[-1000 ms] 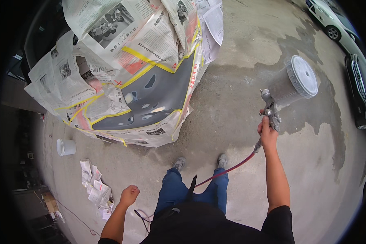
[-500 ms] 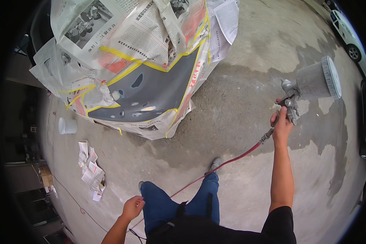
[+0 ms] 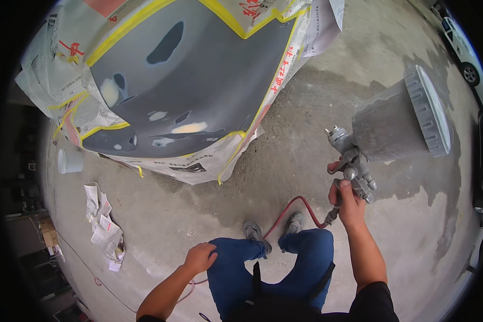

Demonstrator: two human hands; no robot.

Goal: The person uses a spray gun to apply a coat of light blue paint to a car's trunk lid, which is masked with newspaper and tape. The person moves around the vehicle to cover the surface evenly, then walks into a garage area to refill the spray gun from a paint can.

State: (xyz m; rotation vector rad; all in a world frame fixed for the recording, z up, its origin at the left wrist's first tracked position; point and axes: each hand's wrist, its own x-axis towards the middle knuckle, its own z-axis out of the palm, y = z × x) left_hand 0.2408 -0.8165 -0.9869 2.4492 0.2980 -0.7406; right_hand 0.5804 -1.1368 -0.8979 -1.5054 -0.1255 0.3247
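My right hand (image 3: pixel 350 206) grips a metal spray gun (image 3: pixel 354 169) with a large translucent cup (image 3: pixel 386 123) and grey lid; a red hose (image 3: pixel 300 201) runs from its handle. The nozzle points left toward a grey, patchy body panel (image 3: pixel 193 86) of a vehicle, masked around with newspaper (image 3: pixel 324 27) and yellow tape (image 3: pixel 112 37). Pale and dark patches mark the panel. My left hand (image 3: pixel 201 256) rests by my left knee, its fingers loosely curled closed with nothing visible in them.
A white bucket (image 3: pixel 70 161) and crumpled newspaper (image 3: pixel 104 231) lie on the concrete floor (image 3: pixel 386 231) at left. Cardboard (image 3: pixel 49 233) and a thin hose lie farther left. Parked white (image 3: pixel 467 59) and dark cars (image 3: pixel 480 161) line the right edge.
The masked panel appears much larger and nearer as my legs bend lower. The spray gun has shifted lower and nearer the panel, and my left hand has moved right onto my knee area.
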